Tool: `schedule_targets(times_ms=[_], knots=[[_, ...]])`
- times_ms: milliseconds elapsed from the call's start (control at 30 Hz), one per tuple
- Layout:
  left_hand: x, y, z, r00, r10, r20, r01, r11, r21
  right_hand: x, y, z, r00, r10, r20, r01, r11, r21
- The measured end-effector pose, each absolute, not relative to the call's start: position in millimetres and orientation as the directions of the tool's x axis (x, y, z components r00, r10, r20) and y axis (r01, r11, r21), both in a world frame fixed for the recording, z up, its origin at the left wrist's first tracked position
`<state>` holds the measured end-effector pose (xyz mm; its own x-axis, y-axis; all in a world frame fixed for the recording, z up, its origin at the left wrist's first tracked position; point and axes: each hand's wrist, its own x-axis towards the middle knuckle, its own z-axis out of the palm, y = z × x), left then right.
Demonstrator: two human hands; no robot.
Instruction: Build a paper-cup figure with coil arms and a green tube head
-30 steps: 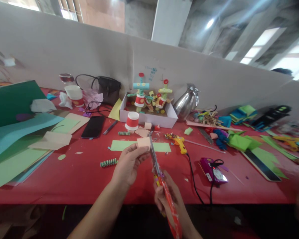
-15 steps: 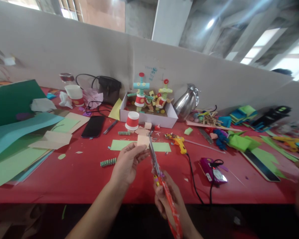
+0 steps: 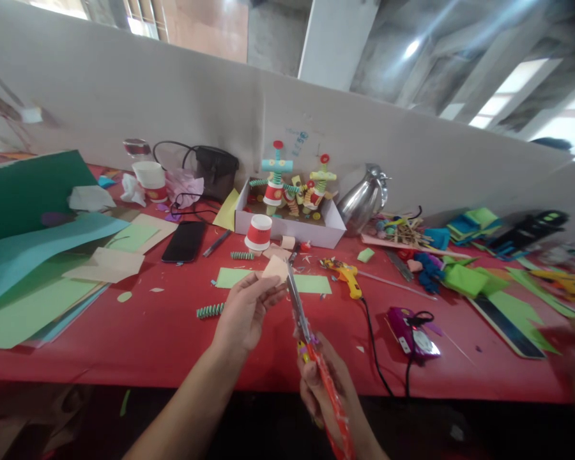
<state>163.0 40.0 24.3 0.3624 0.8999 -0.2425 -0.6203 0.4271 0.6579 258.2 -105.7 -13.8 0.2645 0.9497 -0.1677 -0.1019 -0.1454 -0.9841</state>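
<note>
My left hand (image 3: 246, 305) pinches a small piece of peach paper (image 3: 275, 269) above the table. In my right hand (image 3: 328, 377) is a pair of scissors (image 3: 294, 303) with red-wrapped handles, its blades pointing away from me and up against the paper's right edge. Beneath the paper lies a light green paper strip (image 3: 311, 284). A folded green paper spring (image 3: 210, 310) rests left of my left hand, and a smaller paper spring (image 3: 242, 255) sits farther back. Beyond them a red and white paper cup (image 3: 258, 232) stands upside down.
Behind is a white box (image 3: 311, 235) with paper-cup figures. A yellow glue gun (image 3: 349, 281) with a black cord lies to the right, near a purple device (image 3: 412, 332). To the left are a phone (image 3: 184, 242) and coloured paper sheets (image 3: 43, 310). A metal jug (image 3: 364, 198) stands at the back.
The peach paper has tilted in my left hand against the scissor blades. The whole view has shifted slightly; both hands keep their hold.
</note>
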Motion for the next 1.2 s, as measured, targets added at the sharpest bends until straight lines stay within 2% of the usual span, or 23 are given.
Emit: schedule_targets(times_ms=[133,333,500,667,967,1200], knots=[[161.4,41.6,25.0,0.364,0.904,-0.222,-0.612,0.413,0.675,261.8,-105.9,-17.0,0.189,0.97,-0.15,-0.132,-0.126,-0.983],[158.3,43.9,25.7,0.356,0.916,-0.185,-0.615,0.379,0.691,262.1,-109.2,-11.6,0.246,0.958,-0.148,-0.105,-0.126,-0.986],[158.0,48.2,24.3,0.359,0.92,-0.157,-0.61,0.359,0.706,268.0,-109.4,-22.2,0.166,0.981,-0.099,-0.151,-0.074,-0.986],[155.6,51.3,24.0,0.357,0.924,-0.14,-0.598,0.341,0.725,270.6,-113.8,-19.0,0.185,0.976,-0.117,-0.097,-0.1,-0.99],[150.2,54.5,24.3,0.376,0.92,-0.108,-0.581,0.325,0.746,280.5,-112.8,-18.6,0.063,0.994,-0.085,-0.059,-0.081,-0.995],[147.0,53.9,25.0,0.375,0.92,-0.113,-0.552,0.32,0.77,275.6,-114.4,-12.0,0.131,0.987,-0.089,-0.092,-0.078,-0.993]])
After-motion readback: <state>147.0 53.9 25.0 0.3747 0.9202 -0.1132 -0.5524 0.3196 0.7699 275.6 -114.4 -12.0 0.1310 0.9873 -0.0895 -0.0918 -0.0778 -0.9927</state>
